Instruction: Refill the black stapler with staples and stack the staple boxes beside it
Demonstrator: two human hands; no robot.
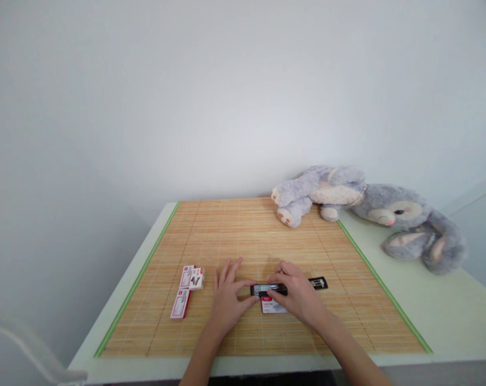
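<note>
A long, narrow black box (319, 282) with a pale label panel at its left end lies crosswise before me, its exact kind unclear. My right hand (295, 292) grips the middle of it from above and hides that stretch. At the box's left end, my left hand (229, 303) pinches the end between thumb and index finger, the other fingers spread out. Just below the black box is a white and red box (272, 306), partly covered by my right hand; whether the two touch I cannot tell.
Left on the bamboo mat (227, 230) are small white and red boxes: an upper one (186, 276), a lower one (180, 304), and one with a dark clip picture (197, 279). A grey plush rabbit (339, 190) lies along the back right. Pale table (460, 305) borders the mat.
</note>
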